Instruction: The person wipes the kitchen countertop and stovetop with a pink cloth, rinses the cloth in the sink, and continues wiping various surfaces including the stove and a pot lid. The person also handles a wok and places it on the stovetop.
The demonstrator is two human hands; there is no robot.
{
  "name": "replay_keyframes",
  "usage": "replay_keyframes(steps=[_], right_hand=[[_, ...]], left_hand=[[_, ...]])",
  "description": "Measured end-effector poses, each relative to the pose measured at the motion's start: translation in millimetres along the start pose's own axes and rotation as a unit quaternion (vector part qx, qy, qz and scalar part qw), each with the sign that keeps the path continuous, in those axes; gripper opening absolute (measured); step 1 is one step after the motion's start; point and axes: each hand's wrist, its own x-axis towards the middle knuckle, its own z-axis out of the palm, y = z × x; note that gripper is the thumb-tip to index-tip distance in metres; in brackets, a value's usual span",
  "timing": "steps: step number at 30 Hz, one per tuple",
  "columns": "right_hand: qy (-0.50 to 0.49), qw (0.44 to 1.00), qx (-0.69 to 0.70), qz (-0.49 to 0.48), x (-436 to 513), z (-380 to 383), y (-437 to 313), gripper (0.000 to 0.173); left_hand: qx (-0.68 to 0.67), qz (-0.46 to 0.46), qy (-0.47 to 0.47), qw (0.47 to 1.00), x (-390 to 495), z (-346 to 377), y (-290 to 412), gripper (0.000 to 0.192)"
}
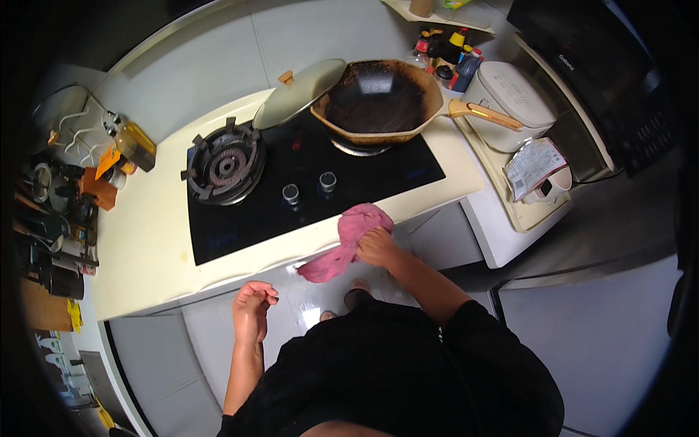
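Note:
My right hand (376,246) grips a pink cloth (360,221) at the front edge of the cream countertop (322,236). Part of the cloth lies over that edge, and a loose end hangs down to the left. My left hand (252,310) is held in the air in front of the counter, its fingers curled. A tiny dark spot shows by its fingertips; whether it is something held I cannot tell. Beyond the cloth is a black glass gas cooktop (262,229) with two control knobs (327,181).
An octagonal wok (377,104) sits on the right burner, its handle (486,113) pointing right. A glass lid (300,93) leans on its left rim. The left burner (226,164) is bare. Oil bottles (134,145) stand left; a white rice cooker (510,104) stands right.

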Motion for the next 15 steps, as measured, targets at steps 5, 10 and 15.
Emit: replay_keyframes(steps=[5,10,15], right_hand=[[-0.062,0.732,0.646,0.207,18.3,-40.4,1.0,0.040],[-0.239,0.787,0.553,-0.135,37.3,-130.6,-35.2,0.031],[-0.203,0.897,0.184,-0.347,24.9,-240.6,35.1,0.031]], left_hand=[[0.201,-0.017,-0.065,0.977,14.8,45.1,-4.0,0.066],[0.348,0.215,-0.057,0.911,54.5,96.4,-19.2,0.088],[0.297,0.099,0.006,0.950,84.4,103.6,-0.4,0.039]])
